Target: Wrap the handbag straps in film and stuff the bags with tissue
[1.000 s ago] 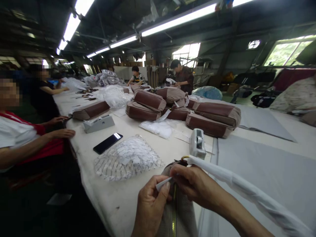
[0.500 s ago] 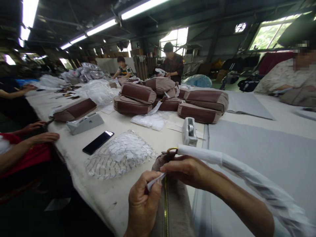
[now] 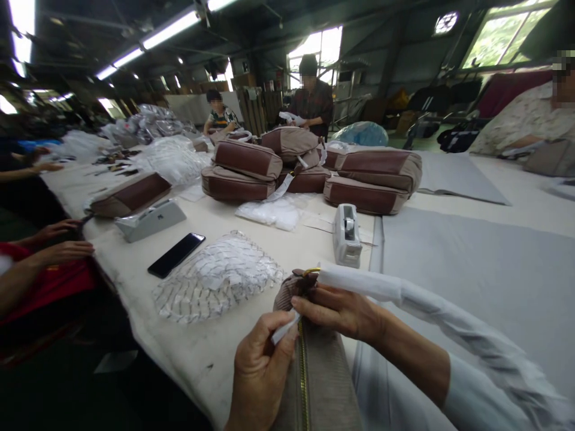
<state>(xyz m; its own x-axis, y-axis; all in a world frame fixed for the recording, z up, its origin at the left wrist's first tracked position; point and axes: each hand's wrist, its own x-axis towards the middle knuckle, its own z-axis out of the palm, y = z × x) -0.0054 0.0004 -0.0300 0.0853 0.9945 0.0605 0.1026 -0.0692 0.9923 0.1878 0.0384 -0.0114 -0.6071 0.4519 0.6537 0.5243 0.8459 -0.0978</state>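
Note:
A taupe bag (image 3: 326, 377) with a gold zipper (image 3: 303, 377) stands at the bottom centre. My left hand (image 3: 265, 365) pinches a small white strip (image 3: 284, 328) between thumb and fingers, beside the zipper's far end. Across from it, my right hand (image 3: 339, 308) has its fingers closed at the bag's end, with the thumb near the strip; what those fingers grip is partly hidden. Above them a gold ring (image 3: 311, 271) joins the bag to a strap (image 3: 417, 299) wrapped in white paper, which arcs over my right forearm.
Brown and taupe bags (image 3: 249, 160) are piled across the white table (image 3: 188, 359). Nearer are a tape dispenser (image 3: 347, 235), another dispenser (image 3: 151, 220), a phone (image 3: 176, 255) and striped clear plastic (image 3: 220, 275). A person's hands (image 3: 67, 242) rest at the left edge.
The view has shifted slightly. My right fingers have bent further in behind the bag's end, and the right forearm sits lower with more sleeve showing. The strip remains pinched in my left hand.

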